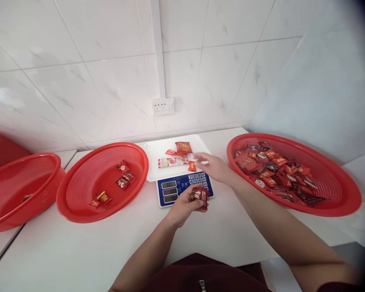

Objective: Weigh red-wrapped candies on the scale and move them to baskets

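Observation:
My left hand (pixel 184 206) is closed around dark red candy packets (pixel 200 195) with pale lettering, held in front of the scale's keypad. Over the right edge of the white scale tray (pixel 152 160), my right hand (pixel 214 167) reaches in with its fingers stretched and apart, holding nothing I can see. Just left of its fingertips lies a small red candy (pixel 192 166). On the same tray are a pink-and-white stick packet (pixel 172 162), a larger red packet (pixel 183 147) and a thin red wrapped candy (pixel 174 153). The blue scale panel (pixel 182 184) is partly covered by my left hand.
To the right stands a red basket (pixel 346 198) heaped with red and dark wrapped candies (pixel 273 170). Another red basket (pixel 79 182) on the left holds several packets, with a further red basket (pixel 45 178) beyond it. A wall socket (pixel 163 106) sits behind the scale.

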The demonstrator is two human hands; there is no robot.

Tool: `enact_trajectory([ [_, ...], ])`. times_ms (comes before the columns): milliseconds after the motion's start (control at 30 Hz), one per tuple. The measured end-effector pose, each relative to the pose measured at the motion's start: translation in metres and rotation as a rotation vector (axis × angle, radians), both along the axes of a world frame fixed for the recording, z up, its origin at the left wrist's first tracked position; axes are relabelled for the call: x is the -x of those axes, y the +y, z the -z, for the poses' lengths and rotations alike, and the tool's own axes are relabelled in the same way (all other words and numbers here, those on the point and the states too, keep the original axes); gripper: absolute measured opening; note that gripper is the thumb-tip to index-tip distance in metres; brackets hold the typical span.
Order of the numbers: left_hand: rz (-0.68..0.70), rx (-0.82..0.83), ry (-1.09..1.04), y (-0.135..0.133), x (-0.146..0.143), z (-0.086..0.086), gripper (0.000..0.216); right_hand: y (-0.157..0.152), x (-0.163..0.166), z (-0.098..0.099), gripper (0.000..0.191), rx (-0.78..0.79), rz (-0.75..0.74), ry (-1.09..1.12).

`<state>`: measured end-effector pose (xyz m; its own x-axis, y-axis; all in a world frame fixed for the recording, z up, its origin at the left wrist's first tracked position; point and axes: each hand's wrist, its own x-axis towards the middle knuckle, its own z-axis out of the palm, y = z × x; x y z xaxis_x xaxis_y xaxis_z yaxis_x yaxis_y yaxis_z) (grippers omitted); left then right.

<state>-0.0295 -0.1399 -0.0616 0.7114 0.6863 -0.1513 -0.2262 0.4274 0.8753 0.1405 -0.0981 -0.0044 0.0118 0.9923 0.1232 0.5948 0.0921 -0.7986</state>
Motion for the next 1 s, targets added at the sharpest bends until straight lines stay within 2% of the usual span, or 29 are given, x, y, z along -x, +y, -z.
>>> enact_trajectory([
  [100, -0.064, -0.023, -0.015, 0.001, -0.002, 0.0, 0.032, -0.035, 0.004, 0.002, 0.028, 0.139, -0.206, -0.008],
  [200, -0.076, -0.062, 0.015, 0.0, -0.003, 0.001, 0.031, -0.06, 0.007, 0.002, 0.021, 0.248, -0.297, -0.01],
  [367, 0.052, -0.159, 0.09, -0.006, -0.003, 0.0, 0.031, -0.08, -0.005, 0.009, 0.03, 0.269, -0.216, -0.018],
  [633, 0.17, -0.232, 0.127, -0.013, -0.007, 0.006, 0.04, -0.113, -0.026, 0.039, 0.033, 0.412, -0.136, 0.419],
  [833, 0.119, -0.342, 0.234, -0.018, -0.004, -0.01, 0.032, -0.12, -0.02, 0.064, 0.036, 0.407, -0.098, 0.762],
  [1000, 0.076, -0.336, 0.329, -0.028, -0.002, -0.014, 0.019, -0.119, -0.019, 0.082, 0.036, 0.46, -0.126, 0.85],
])
